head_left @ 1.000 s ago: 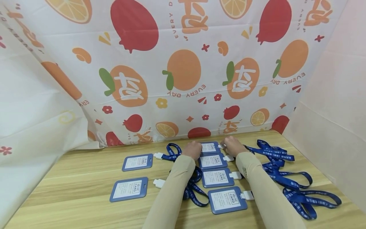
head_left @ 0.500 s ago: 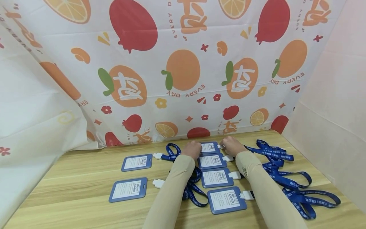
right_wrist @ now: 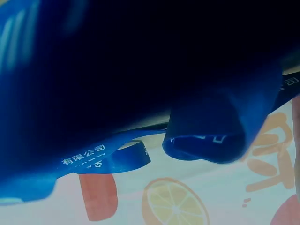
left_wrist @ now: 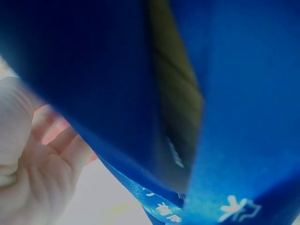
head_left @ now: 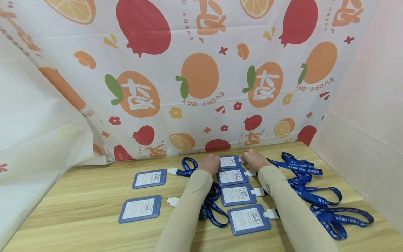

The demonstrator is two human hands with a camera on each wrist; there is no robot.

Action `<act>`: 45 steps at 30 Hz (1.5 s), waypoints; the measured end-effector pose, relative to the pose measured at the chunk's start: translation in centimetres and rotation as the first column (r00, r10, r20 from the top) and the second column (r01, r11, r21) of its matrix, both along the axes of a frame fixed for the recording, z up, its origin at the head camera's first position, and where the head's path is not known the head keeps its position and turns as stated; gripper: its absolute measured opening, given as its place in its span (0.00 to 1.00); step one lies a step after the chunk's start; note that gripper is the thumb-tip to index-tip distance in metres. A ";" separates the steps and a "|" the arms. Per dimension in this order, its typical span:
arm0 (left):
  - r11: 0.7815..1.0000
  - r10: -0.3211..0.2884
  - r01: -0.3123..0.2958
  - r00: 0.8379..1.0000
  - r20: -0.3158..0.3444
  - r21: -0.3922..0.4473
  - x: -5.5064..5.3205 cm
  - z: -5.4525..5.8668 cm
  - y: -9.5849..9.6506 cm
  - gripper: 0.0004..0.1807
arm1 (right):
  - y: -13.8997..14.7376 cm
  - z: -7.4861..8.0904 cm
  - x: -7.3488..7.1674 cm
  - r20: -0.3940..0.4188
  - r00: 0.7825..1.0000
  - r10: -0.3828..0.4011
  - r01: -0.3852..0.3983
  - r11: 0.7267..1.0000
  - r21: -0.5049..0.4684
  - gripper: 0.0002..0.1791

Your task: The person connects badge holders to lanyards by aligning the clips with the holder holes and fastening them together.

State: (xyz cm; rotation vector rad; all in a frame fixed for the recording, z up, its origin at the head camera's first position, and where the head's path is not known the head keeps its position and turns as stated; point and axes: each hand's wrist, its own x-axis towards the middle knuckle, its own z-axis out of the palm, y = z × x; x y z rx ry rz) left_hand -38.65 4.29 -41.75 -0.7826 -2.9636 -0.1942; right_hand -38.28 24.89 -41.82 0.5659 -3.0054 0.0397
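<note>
The farthest badge (head_left: 229,161) on the worktop (head_left: 78,196), likely light and stiff, is best held edgewise; its clip (head_left: 240,160) is pinched by the right hand (head_left: 254,160), while the left hand's (head_left: 209,163) grip cannot be told.

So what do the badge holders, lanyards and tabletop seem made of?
Badge holders: probably matte blue plastic, given their stiff, even rims. Lanyards: likely smooth fabric webbing, as they bend into loops. Tabletop: low-sheen wood or laminate, judging by grain.
</note>
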 end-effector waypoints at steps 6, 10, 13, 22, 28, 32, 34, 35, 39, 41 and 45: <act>1.000 -0.009 0.009 1.000 0.006 0.013 0.2 0.2 -0.3 0.09 | -0.1 0.0 0.1 -0.012 1.000 0.022 -0.022 1.000 0.009 0.12; 0.999 -0.002 0.001 1.000 0.029 0.041 0.3 0.2 -0.4 0.09 | 0.1 -0.2 0.0 -0.021 0.999 0.038 -0.039 0.999 -0.030 0.12; 0.998 -0.002 0.000 0.999 0.037 0.057 0.2 0.1 -0.5 0.09 | 0.2 -0.2 -0.1 -0.031 0.999 0.039 -0.041 0.997 -0.066 0.13; 0.998 -0.017 0.015 1.000 0.025 0.059 0.3 -0.2 -0.6 0.09 | 0.2 -0.9 -0.3 -0.026 0.999 0.042 -0.044 0.996 -0.078 0.12; 0.998 -0.013 0.011 1.000 0.027 0.062 0.1 -0.2 -0.7 0.09 | 0.1 -0.7 -0.4 -0.028 0.998 0.053 -0.054 0.997 -0.053 0.11; 0.998 -0.014 0.013 1.000 0.014 0.056 0.1 -0.2 -0.5 0.09 | 0.0 -0.4 -0.3 -0.021 0.999 0.050 -0.050 0.998 -0.035 0.11; 0.998 -0.018 0.017 1.000 0.013 0.056 0.0 -0.1 -0.4 0.09 | 0.0 -0.3 -0.1 -0.013 0.999 0.034 -0.034 0.999 -0.035 0.11; 0.998 -0.019 0.018 1.000 0.016 0.056 0.0 -0.1 -0.4 0.09 | 0.0 -0.2 -0.1 -0.014 0.999 0.032 -0.032 0.999 -0.031 0.11; 0.999 -0.005 0.004 0.999 0.032 0.050 -0.1 0.0 -0.2 0.08 | 0.1 0.0 -0.1 -0.020 0.999 0.046 -0.047 0.998 -0.029 0.11; 0.999 0.000 -0.002 0.999 0.034 0.044 -0.1 0.1 -0.2 0.07 | 0.2 0.0 -0.1 -0.022 0.998 0.060 -0.061 0.998 -0.028 0.11; 0.999 -0.012 0.011 1.000 0.016 0.048 0.0 0.2 -0.2 0.05 | 0.2 0.1 0.0 -0.015 0.998 0.062 -0.063 0.998 -0.030 0.11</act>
